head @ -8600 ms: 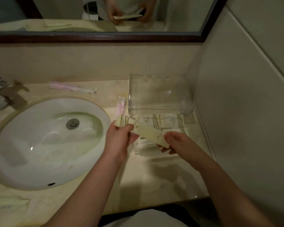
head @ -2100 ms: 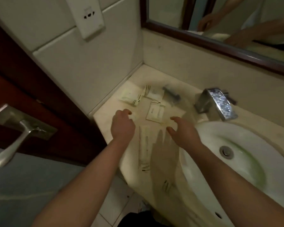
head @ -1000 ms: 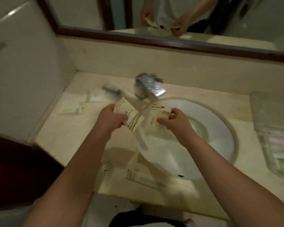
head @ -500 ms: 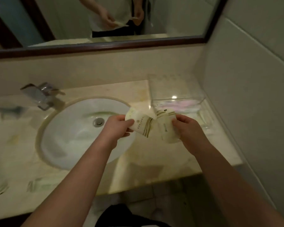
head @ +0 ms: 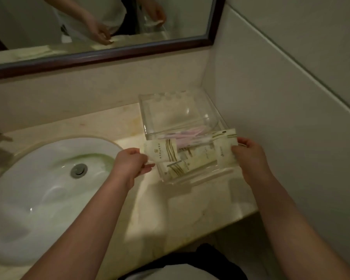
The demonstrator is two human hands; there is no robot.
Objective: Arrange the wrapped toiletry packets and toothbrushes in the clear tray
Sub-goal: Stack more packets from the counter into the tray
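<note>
The clear tray (head: 192, 179) stands on the counter in the right corner, its clear lid (head: 170, 110) raised behind it. Pink wrapped toothbrushes (head: 187, 135) lie across its back part, and a cream packet (head: 182, 167) lies flat in its front part. My left hand (head: 129, 164) pinches a cream packet with gold stripes (head: 160, 152) at the tray's left edge. My right hand (head: 251, 156) holds a second, similar packet (head: 223, 146) over the tray's right side.
A white oval sink (head: 38, 190) with a metal drain (head: 78, 170) fills the left of the marble counter (head: 190, 215). A tiled wall (head: 281, 118) closes the right side. A dark-framed mirror (head: 109, 55) hangs above the backsplash.
Both hands have carried the two packets rightward from over the sink to above the tray. The view has swung right, so the tap has left the picture.
</note>
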